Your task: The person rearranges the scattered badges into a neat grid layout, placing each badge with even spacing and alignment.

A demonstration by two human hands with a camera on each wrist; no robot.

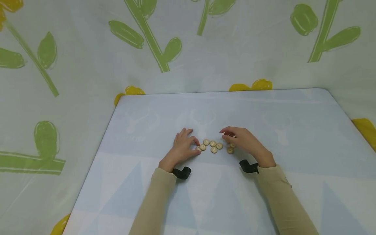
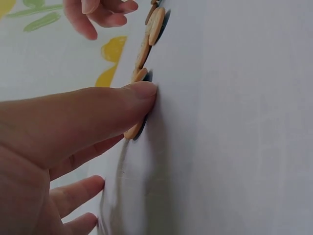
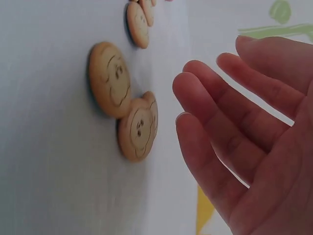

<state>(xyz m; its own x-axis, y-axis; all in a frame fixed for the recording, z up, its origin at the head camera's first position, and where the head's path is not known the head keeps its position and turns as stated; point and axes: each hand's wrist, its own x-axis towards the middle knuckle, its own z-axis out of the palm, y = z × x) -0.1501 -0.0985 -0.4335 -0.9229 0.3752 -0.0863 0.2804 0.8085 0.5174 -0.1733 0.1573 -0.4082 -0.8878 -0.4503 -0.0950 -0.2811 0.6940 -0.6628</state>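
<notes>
Small round discs (image 1: 212,143) lay in a loose, uneven line on a pale surface (image 1: 279,114), between a person's two hands, and their tight spacing looked like the chief hazard. A slight sideways push on the end disc (image 1: 198,148) by the left hand (image 1: 182,148) could have shunted the neighbouring disc (image 1: 203,147), which appeared to touch it, and passed the disorder along the line. Because the discs were thin and lay flat, a grip at the rim could also have slipped, letting one flip or skid away. At the other end, a dip of the right hand (image 1: 245,141) might have knocked the cluster of discs (image 3: 105,81) just beside it, face-like marks uppermost, where touching rims left little room for a fingertip.

The left hand was closed at thumb and forefinger, which nipped the end disc by its edges; its other fingers fanned out away from the line. The right hand was loosely parted, fingers gently bent, with a gap between it and the discs in the right wrist view and nothing in its grasp. Whether that hand hid further discs in the head view could not be told.
</notes>
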